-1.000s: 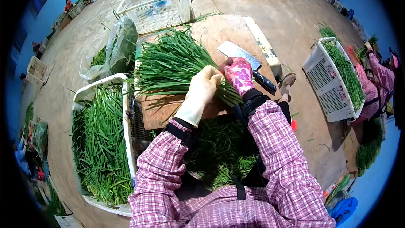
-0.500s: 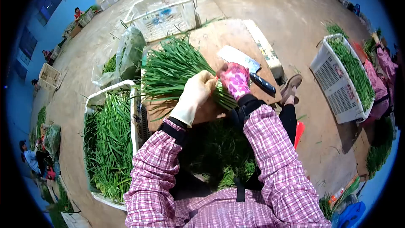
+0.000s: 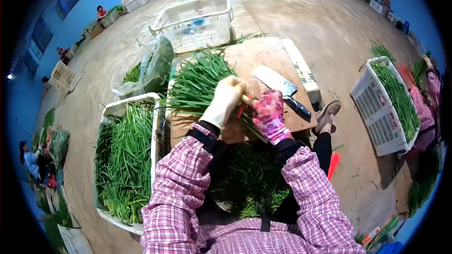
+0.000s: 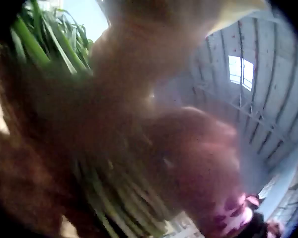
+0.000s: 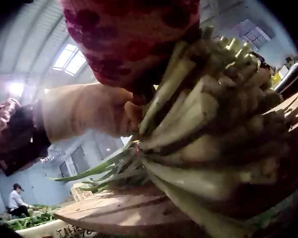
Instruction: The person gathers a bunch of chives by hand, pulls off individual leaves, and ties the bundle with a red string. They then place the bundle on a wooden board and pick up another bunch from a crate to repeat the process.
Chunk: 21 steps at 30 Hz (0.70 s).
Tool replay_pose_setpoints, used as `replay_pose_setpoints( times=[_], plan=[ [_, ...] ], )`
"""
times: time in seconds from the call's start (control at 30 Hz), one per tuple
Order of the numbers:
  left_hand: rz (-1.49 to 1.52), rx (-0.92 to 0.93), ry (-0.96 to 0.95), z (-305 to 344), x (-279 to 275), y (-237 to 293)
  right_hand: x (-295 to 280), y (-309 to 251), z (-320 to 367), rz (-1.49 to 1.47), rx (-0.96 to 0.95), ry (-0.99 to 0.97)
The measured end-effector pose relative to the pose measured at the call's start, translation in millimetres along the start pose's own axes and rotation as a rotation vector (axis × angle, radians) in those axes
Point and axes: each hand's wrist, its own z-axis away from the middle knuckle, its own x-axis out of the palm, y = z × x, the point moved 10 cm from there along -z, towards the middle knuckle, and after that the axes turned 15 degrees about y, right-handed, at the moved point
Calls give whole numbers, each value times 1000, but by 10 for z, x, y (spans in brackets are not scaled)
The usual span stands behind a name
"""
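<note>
A bundle of chives (image 3: 200,82), long green leaves with pale stalk ends, lies across the wooden board (image 3: 247,56). A narrow red tie (image 3: 241,110) shows around its stalks, between the two hands. My left hand (image 3: 230,98), in a cream glove, pinches at the tie with curled fingers. Close beside it my right hand (image 3: 270,115), in a pink flowered glove, also pinches there, over the stalks. The right wrist view shows the cut stalk ends (image 5: 203,124) fanned below the right glove. The fingertips are partly hidden. A cleaver (image 3: 275,80) lies flat right of the hands.
A white crate (image 3: 127,160) full of chives stands at the left, with a plastic bag (image 3: 157,63) of greens behind it. Another white crate (image 3: 195,26) is beyond the board. A filled crate (image 3: 386,108) leans at the right, near another person. Loose greens lie under the board.
The hands have come slightly toward the body along the stalks, and the red tie shows more between them. The head view has tilted up. The cleaver still lies on the board.
</note>
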Motion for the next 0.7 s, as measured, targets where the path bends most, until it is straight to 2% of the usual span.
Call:
replay_pose_setpoints(
  times=[0.07, 0.1, 0.17, 0.2, 0.23, 0.3, 0.33, 0.4, 0.47, 0.53, 0.63, 0.7],
  plan=[
    [40, 8, -55, 3, 98, -6, 78, 106, 46, -56, 74, -14],
    [-182, 168, -92, -5, 127, 60, 178, 185, 59, -23, 159, -117],
    [-212, 217, -202, 42, 213, -8, 305, 411, 94, -104, 413, -258],
    [-188, 169, -216, 49, 251, -6, 357, 519, 127, -173, 550, -284],
    [-180, 216, -265, 123, 281, 44, 405, 610, 171, -242, 687, -307],
    [-167, 310, -370, 308, 306, 116, 420, 606, 165, -175, 662, -357],
    [-216, 265, -352, 307, 308, 75, 392, 650, 164, -184, 721, -344],
    [-147, 387, -271, 190, 262, -106, 299, 759, 124, -200, 833, -315],
    [-124, 481, -113, 257, 146, 46, 169, 854, -21, -261, 802, -313],
    [34, 330, -129, 192, 147, -60, 228, 816, -78, -300, 758, -379],
    [-134, 451, -116, 153, 132, -33, 371, 658, -77, -379, 788, -411],
    [-109, 385, -132, 57, 144, -140, 470, 577, -116, -352, 721, -478]
  ],
)
